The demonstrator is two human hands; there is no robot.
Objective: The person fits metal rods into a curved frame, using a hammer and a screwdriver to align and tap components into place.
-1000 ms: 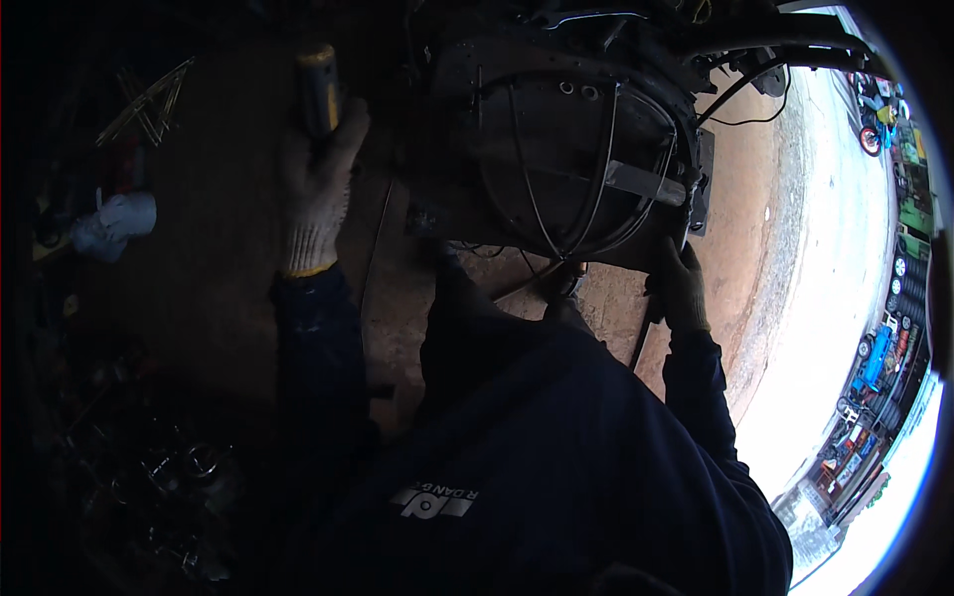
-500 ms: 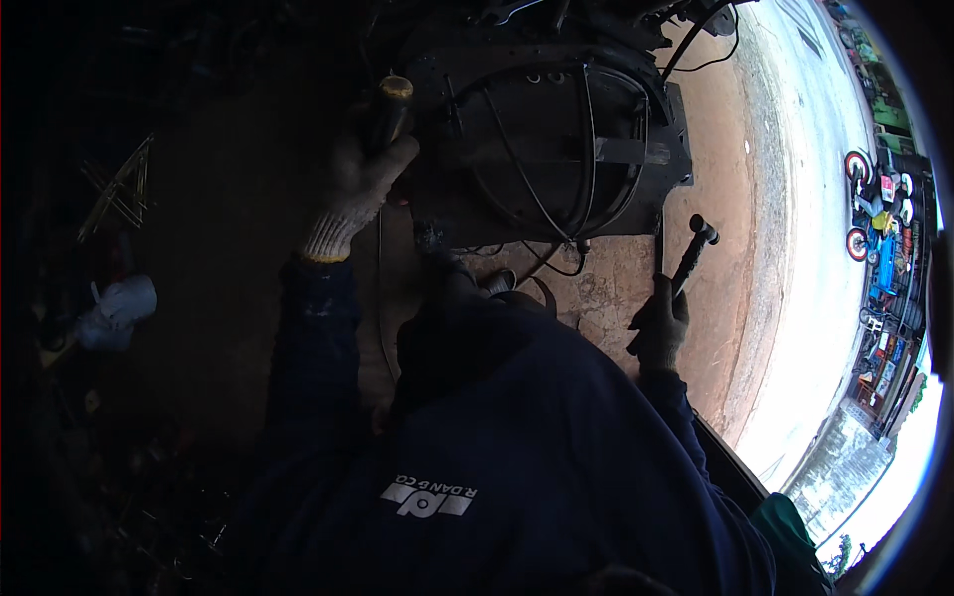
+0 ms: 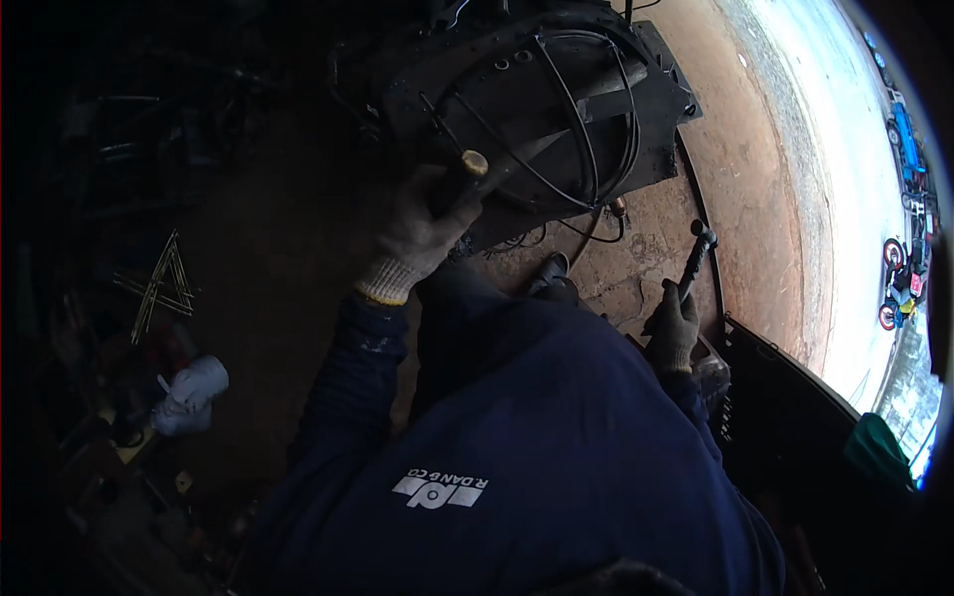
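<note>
A black metal panel (image 3: 651, 154) with curved and straight rods (image 3: 576, 99) across it stands in front of me. My left hand (image 3: 422, 233), in a pale knitted glove, is closed round a dark cylinder (image 3: 465, 181) with a yellowish round end facing up. It is at the panel's near left edge; whether the cylinder touches the panel I cannot tell. Off the panel's near right corner, my right hand (image 3: 673, 328), in a darker glove, grips a hammer (image 3: 696, 260) by its handle. The hammer's head points up and away from me, apart from the panel.
Thin rods (image 3: 164, 288) lie crossed on the floor at left, with a crumpled whitish object (image 3: 194, 392) nearer me. A cable (image 3: 621, 233) runs below the panel. At right are a dark edge (image 3: 775, 382), a green cloth (image 3: 879, 447) and a distant motorcycle (image 3: 899, 283).
The view has turned, and the panel appears higher and tilted. My left hand with the cylinder has come nearer and to the right, overlapping the panel's edge. My right hand still holds the hammer.
</note>
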